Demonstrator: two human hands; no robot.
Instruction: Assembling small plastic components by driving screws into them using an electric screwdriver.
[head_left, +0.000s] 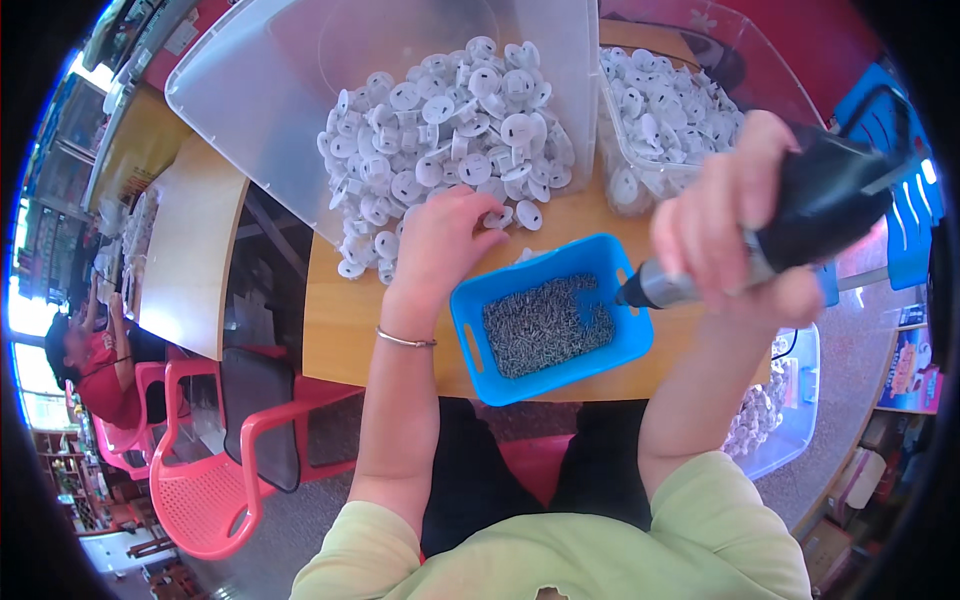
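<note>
My left hand point(455, 235) is at the near edge of a heap of white round plastic pieces point(440, 110), its fingers bent and the thumb apart from them. One white disc-shaped piece point(499, 218) lies by its fingertips; whether they touch it, I cannot tell. My right hand point(735, 220) is wrapped around a black electric screwdriver point(825, 190). The tool is tilted, its dark tip over the right side of a blue plastic basket point(472, 357). Many small metal screws point(545, 325) fill much of the basket's bottom.
The heap spills from a tipped translucent bin point(260, 100) onto the wooden table point(340, 320). A clear tub point(640, 175) of similar pieces stands at the back right. Lower right is another bin point(800, 420). Pink chairs point(200, 500) and a person in red point(110, 395) are at the left.
</note>
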